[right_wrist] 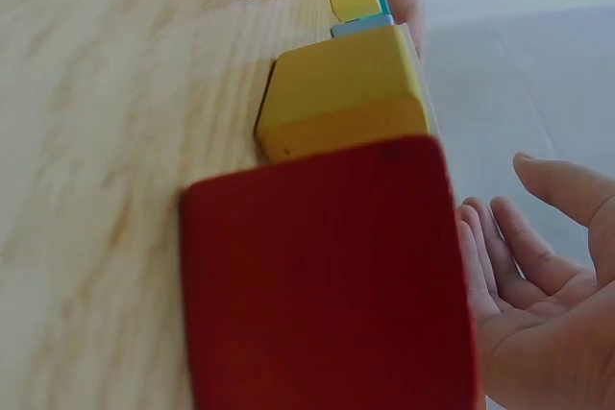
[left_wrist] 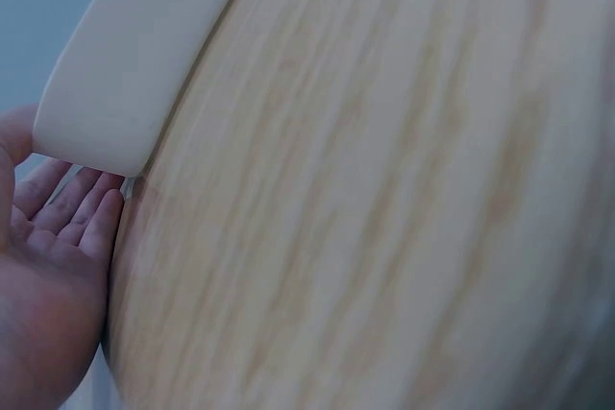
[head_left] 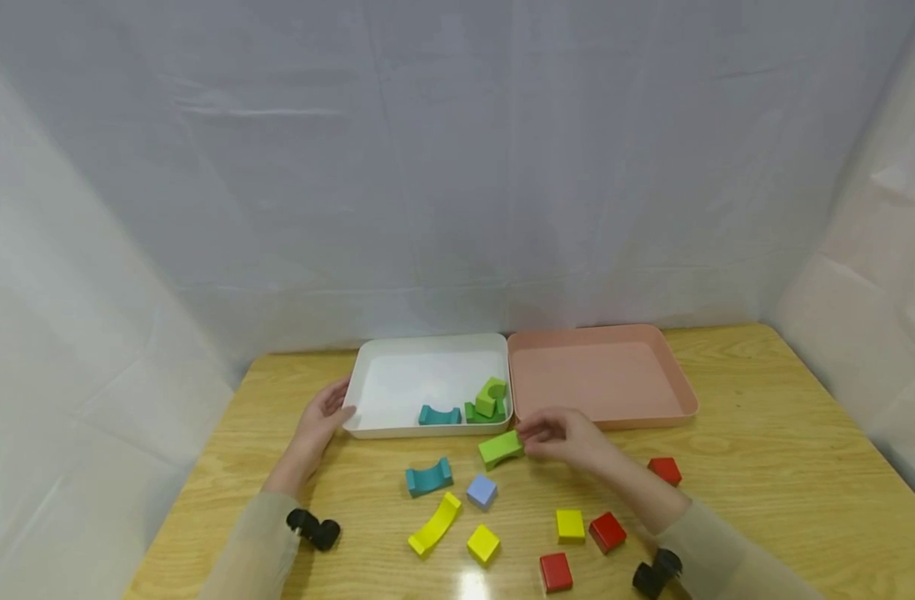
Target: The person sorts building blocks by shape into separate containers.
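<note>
My left hand [head_left: 318,425] holds the left wall of the white tray [head_left: 382,367], its thumb at the rim and the fingers along the outside. The left wrist view also shows that hand [left_wrist: 58,256] at the tray corner [left_wrist: 125,74]. In front of the tray is a light green arch block [head_left: 501,448]. My right hand [head_left: 566,437] has its fingertips at the right end of this block; whether they touch is unclear. In the right wrist view, the right hand's [right_wrist: 548,285] thumb stands apart from loosely bent fingers. Blue-green [head_left: 439,416] and green blocks [head_left: 492,400] lie inside the white tray.
A pink tray [head_left: 592,367] adjoins the white one. Toward the front lie a blue-green arch [head_left: 430,477], a blue cube [head_left: 482,492], a curved yellow block [head_left: 436,525], yellow cubes [head_left: 570,527] and several red blocks [head_left: 607,532]. White sheeting [head_left: 457,167] encloses the table.
</note>
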`<state>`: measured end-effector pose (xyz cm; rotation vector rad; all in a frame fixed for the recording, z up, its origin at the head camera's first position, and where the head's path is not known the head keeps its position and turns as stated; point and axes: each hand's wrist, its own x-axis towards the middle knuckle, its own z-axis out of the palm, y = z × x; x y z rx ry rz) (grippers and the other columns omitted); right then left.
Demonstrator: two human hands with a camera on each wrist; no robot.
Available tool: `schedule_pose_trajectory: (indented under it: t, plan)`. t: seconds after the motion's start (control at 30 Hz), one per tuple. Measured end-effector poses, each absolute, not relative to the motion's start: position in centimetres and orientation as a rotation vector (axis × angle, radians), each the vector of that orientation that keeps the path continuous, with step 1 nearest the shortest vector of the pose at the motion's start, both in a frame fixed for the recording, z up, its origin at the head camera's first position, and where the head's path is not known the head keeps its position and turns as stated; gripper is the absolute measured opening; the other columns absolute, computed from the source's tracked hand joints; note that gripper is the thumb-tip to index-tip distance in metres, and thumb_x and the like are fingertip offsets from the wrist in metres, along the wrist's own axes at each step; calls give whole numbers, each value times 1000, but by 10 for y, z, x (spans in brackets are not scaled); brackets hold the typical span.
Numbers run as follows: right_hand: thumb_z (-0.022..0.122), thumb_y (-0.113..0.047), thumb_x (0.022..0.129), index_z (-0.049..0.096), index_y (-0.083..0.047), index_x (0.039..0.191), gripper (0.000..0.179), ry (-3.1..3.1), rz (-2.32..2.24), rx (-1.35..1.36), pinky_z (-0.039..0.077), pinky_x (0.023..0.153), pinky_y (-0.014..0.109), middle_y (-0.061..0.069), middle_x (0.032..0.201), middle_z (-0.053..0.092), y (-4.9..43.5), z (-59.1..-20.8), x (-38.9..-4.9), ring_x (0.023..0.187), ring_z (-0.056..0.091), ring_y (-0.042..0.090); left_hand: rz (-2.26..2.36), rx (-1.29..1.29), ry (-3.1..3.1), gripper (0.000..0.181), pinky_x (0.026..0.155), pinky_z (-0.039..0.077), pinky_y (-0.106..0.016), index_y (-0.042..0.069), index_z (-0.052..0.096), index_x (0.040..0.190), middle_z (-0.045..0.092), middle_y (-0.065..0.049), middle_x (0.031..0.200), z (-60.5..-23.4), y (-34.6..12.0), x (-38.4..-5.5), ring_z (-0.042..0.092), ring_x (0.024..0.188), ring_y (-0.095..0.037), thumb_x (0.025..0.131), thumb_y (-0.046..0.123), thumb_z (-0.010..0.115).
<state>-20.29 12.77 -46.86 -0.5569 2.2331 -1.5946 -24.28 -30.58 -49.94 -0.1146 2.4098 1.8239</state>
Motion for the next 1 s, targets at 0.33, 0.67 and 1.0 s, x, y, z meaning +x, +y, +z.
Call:
schedule_pose_trajectory:
  t: [0.33, 0.67, 1.0]
  plan:
    - [74, -6, 98, 67, 10, 129, 36, 2245, -1579, -543, 62, 94, 27, 26, 126, 73, 134, -472, -198, 114, 73, 35, 1825, -117, 2404, 66, 134, 22, -51, 2, 25, 167, 27, -24, 173, -500, -306, -242, 26, 161, -39, 109, 7, 56]
    - [71, -5, 100, 62, 11, 137, 41, 2205, -1557, -514, 63, 98, 31, 29, 136, 68, 135, -476, -196, 122, 70, 39, 1822, -109, 2408, 66, 135, 22, -52, 1, 25, 167, 27, -24, 173, -500, -307, -243, 26, 162, -39, 109, 8, 56]
    - [70, -12, 103, 55, 10, 147, 52, 2140, -1536, -489, 58, 108, 44, 29, 148, 61, 134, -480, -196, 133, 63, 43, 1823, -110, 2407, 66, 135, 22, -52, 1, 25, 167, 27, -24, 174, -499, -306, -243, 25, 162, -40, 109, 8, 56]
